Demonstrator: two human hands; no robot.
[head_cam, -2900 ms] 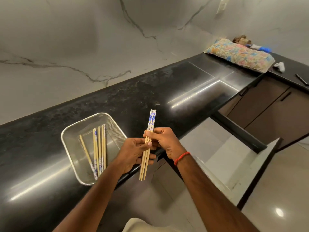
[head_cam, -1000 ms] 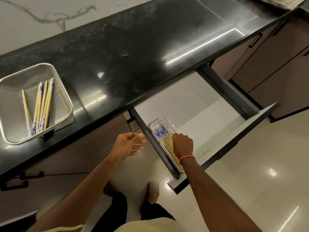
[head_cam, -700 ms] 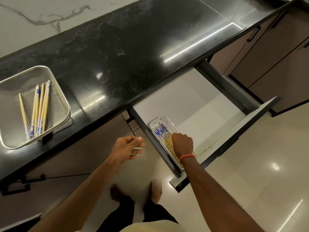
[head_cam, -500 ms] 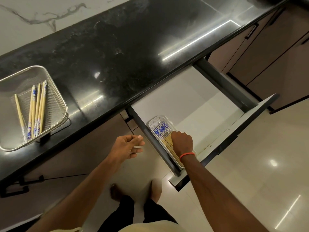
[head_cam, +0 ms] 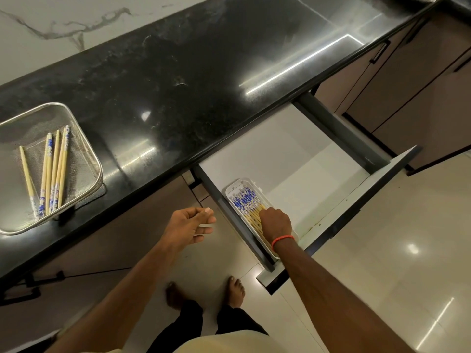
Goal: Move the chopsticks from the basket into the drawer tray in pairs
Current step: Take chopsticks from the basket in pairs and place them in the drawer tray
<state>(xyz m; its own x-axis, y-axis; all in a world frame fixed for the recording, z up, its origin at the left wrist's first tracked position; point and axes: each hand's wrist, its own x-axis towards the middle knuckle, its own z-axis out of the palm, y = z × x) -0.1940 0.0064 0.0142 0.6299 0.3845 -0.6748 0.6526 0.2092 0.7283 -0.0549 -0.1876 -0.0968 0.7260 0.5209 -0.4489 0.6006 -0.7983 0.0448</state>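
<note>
Wooden chopsticks (head_cam: 246, 200), held up before, now lie in the tray (head_cam: 238, 180) at six o'clock. Right hand (head_cam: 276, 221) curls over them; I can't tell if it grips. Left hand (head_cam: 190, 225) is loose, empty. Basket (head_cam: 100, 171) at nine o'clock holds more.

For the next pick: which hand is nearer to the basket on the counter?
Left. The left hand hangs empty below the counter, right of the basket; the right hand is farther, in the drawer tray.
</note>
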